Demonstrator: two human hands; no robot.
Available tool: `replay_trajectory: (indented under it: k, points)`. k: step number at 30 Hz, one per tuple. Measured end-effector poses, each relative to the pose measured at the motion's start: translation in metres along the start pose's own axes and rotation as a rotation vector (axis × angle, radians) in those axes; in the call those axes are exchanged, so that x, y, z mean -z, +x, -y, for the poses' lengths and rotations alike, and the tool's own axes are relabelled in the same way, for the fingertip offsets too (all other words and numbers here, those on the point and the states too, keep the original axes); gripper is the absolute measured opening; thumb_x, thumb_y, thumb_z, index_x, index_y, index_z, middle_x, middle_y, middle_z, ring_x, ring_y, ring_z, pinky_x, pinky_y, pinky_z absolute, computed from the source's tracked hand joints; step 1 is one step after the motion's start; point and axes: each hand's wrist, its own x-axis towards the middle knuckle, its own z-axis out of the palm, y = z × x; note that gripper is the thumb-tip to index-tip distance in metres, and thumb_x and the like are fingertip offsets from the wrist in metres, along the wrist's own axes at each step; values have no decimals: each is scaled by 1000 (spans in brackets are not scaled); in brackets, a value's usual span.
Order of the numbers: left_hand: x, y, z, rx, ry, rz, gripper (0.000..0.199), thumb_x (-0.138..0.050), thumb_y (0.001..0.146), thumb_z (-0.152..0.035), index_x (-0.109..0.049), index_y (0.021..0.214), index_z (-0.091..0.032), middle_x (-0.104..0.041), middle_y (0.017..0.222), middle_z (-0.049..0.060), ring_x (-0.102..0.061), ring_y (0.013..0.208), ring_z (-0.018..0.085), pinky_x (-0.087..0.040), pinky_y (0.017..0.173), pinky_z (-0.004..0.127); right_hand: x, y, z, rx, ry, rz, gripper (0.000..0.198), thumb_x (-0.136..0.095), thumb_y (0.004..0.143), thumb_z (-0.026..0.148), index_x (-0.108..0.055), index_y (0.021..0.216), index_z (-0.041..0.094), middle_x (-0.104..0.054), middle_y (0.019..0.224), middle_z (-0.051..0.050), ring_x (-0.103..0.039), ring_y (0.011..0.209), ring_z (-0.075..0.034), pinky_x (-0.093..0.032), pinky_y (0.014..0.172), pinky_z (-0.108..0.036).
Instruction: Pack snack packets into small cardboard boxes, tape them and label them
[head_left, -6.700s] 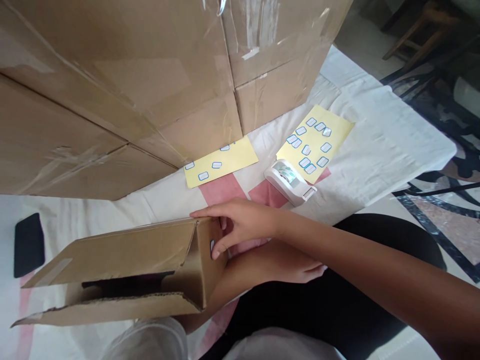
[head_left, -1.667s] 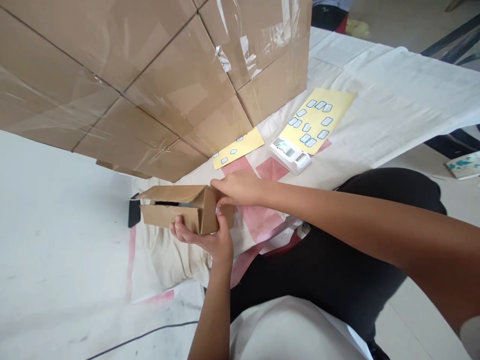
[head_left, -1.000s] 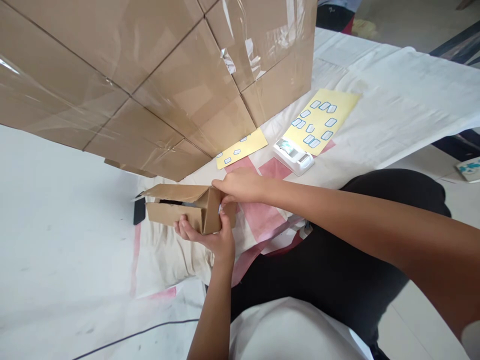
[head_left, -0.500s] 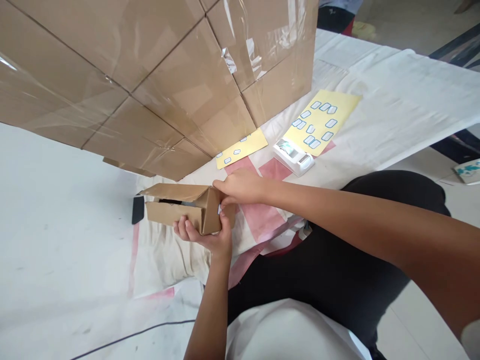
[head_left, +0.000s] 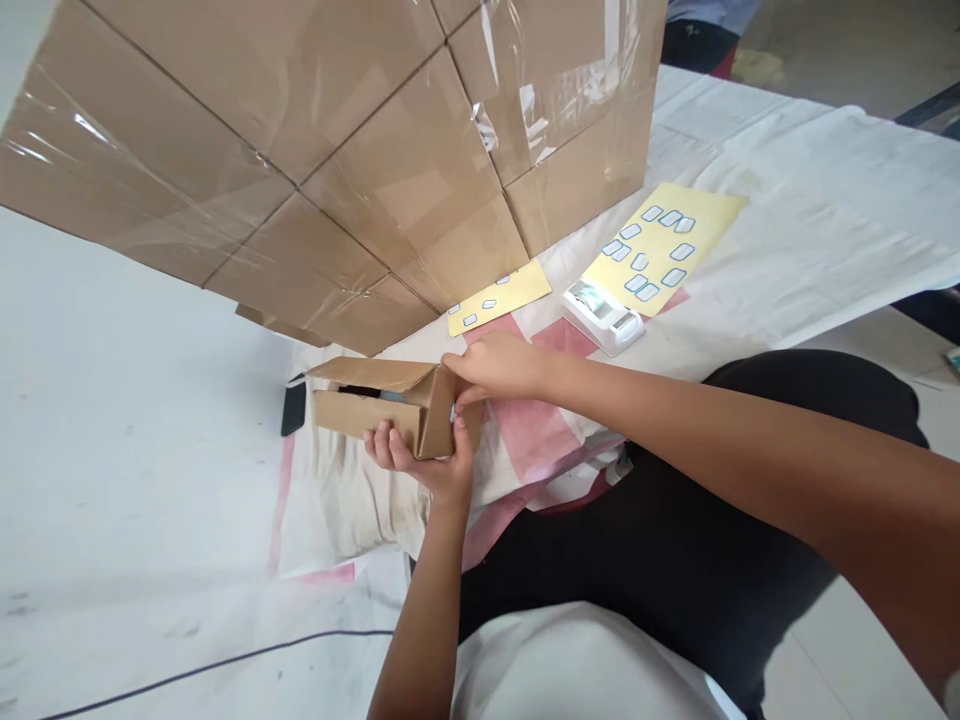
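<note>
A small brown cardboard box is held over the near part of the cloth, its top flap partly raised over a dark gap. My left hand grips it from below, with fingers along the near side and the thumb at the right end. At that same right end, my right hand pinches the edge of the box. A bit of something white shows between the thumbs, too small to make out. What lies inside the box is mostly hidden.
Large taped cartons are stacked behind the small box. On the cloth lie a yellow sticker sheet, a second yellow strip and a white device. A black phone-like object sits by the wall.
The whole view has shifted, so things appear slightly farther right. Both hands keep nearly the same hold on the box.
</note>
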Motion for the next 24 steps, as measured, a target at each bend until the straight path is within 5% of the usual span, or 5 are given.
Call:
replay_trajectory:
  k: [12,17,21,24]
  points:
    - [-3,3,-8,-36,-9,-68,83,-66,83,-32,-16,148,-23,-32,138,18,-27,144,37,-24,117,70,-3,0,5,-21,-9,-13,49,-63,96,55,-61,118,12,-74,87,-13,-71,85,-30,-36,65,-31]
    - [-5,4,-25,0,-38,-99,81,-69,83,-29,-20,148,-23,-34,140,18,-27,146,37,-27,117,69,8,-2,-12,30,57,-24,40,-65,95,53,-68,103,14,-74,87,-11,-67,79,-24,-31,61,-29]
    - [-12,8,-57,87,-85,-51,69,-68,85,-27,-33,144,-22,-39,143,20,-23,151,37,-24,119,67,30,-11,-30,-3,191,-183,51,-52,99,60,-73,86,16,-69,70,-5,-61,67,-18,-30,61,-28]
    - [-19,12,-87,141,-116,-2,65,-67,86,-30,-40,144,-19,-40,147,22,-18,152,40,-21,120,67,44,-20,-36,-22,346,-374,55,-40,104,57,-76,95,16,-71,74,-4,-61,67,-16,-36,66,-28]
